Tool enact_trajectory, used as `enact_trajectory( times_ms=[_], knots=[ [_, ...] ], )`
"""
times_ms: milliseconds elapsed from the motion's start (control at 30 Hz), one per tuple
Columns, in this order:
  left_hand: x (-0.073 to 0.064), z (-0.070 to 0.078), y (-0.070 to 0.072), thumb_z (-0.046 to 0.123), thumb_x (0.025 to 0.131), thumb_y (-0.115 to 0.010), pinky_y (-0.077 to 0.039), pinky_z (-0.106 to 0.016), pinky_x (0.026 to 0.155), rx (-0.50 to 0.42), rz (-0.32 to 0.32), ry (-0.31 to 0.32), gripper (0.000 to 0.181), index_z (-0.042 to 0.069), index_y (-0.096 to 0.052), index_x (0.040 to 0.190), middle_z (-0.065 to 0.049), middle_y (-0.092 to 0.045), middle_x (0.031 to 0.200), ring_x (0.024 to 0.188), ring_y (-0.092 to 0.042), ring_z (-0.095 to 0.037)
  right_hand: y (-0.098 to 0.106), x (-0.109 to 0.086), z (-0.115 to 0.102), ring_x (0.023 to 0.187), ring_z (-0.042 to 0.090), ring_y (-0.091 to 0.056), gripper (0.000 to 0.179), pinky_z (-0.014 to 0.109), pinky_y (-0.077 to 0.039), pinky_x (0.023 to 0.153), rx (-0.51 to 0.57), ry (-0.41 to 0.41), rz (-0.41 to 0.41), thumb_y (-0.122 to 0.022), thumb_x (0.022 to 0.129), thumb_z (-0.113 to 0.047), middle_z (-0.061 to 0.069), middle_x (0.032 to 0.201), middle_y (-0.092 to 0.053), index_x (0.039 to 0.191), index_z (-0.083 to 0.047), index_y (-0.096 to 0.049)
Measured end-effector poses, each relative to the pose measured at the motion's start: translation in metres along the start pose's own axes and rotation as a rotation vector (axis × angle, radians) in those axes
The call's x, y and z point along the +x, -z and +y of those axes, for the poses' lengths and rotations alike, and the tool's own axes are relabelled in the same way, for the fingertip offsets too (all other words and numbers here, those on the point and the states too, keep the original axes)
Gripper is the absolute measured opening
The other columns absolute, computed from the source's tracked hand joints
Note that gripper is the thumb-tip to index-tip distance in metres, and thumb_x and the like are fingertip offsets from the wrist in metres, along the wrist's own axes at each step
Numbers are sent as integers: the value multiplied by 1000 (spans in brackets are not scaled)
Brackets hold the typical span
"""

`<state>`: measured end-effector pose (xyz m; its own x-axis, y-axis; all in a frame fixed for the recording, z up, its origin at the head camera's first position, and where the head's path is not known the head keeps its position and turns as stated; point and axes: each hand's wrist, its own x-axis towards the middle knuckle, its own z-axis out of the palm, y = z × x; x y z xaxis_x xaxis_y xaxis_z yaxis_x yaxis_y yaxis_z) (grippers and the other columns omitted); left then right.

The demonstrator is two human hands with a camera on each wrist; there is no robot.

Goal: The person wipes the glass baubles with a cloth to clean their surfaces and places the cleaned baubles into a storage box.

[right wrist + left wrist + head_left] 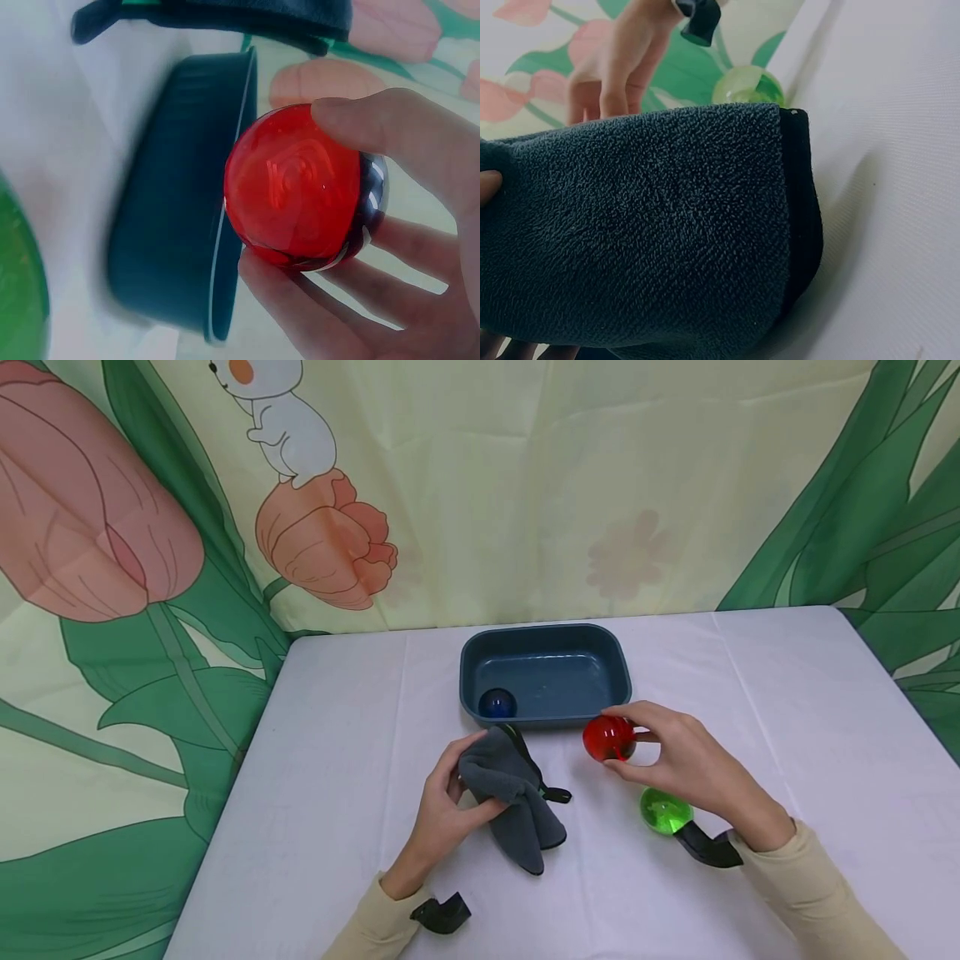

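Observation:
A clear red ball [608,738] is pinched between the thumb and fingers of my right hand [686,760], just off the front right corner of a dark blue tray [545,723]. In the right wrist view the red ball [296,187] appears large, beside the tray's wall [172,202]. My left hand [446,814] grips a folded dark grey cloth [517,785] with a black edge and loop, in front of the tray. That cloth [645,225] fills much of the left wrist view. Inside the tray's front left corner lies a dark blue ball [497,702].
A green clear ball [666,811] lies on the white-covered table [337,760], below my right hand and beside the black wrist strap [708,845]. Behind the table hangs a printed curtain [517,510] with flowers and leaves.

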<state>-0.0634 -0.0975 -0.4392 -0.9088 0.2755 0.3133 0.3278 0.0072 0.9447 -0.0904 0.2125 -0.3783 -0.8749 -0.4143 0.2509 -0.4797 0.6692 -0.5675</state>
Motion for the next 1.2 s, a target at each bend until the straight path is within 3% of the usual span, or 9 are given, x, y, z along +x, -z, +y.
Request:
enact_trajectory(
  times_ms=[400, 633, 867, 1200],
  knots=[
    [6, 4, -1, -3, 79, -79, -48, -25, 104, -4, -6, 5, 77, 14, -45, 147, -9, -48, 143, 125, -52, -23, -5, 8, -15, 99, 21, -67, 58, 37, -62, 77, 53, 17, -2, -90, 73, -16, 7, 115, -68, 124, -6, -64],
    [11, 3, -4, -5, 80, -77, -49, -26, 104, -13, -22, -33, 76, 10, -44, 147, -13, -47, 144, 123, -52, -23, -11, 13, -24, 101, 20, -67, 59, 37, -62, 79, 104, 42, -16, -90, 72, -14, 5, 118, -67, 125, -8, -64],
    [15, 3, -7, -5, 80, -77, -49, -27, 105, -18, -23, -22, 77, 12, -44, 147, -11, -47, 144, 123, -52, -24, -18, 17, -31, 102, 17, -67, 61, 34, -61, 81, 155, 100, -30, -90, 72, -12, 4, 121, -67, 127, -8, -64],
    [19, 2, -11, -4, 81, -77, -47, -31, 108, -30, -44, -49, 77, 10, -42, 149, -12, -43, 148, 130, -48, -24, -26, 21, -38, 104, 17, -67, 59, 29, -60, 84, 228, 109, -47, -85, 79, -19, 5, 124, -66, 132, -6, -63]
  ],
)
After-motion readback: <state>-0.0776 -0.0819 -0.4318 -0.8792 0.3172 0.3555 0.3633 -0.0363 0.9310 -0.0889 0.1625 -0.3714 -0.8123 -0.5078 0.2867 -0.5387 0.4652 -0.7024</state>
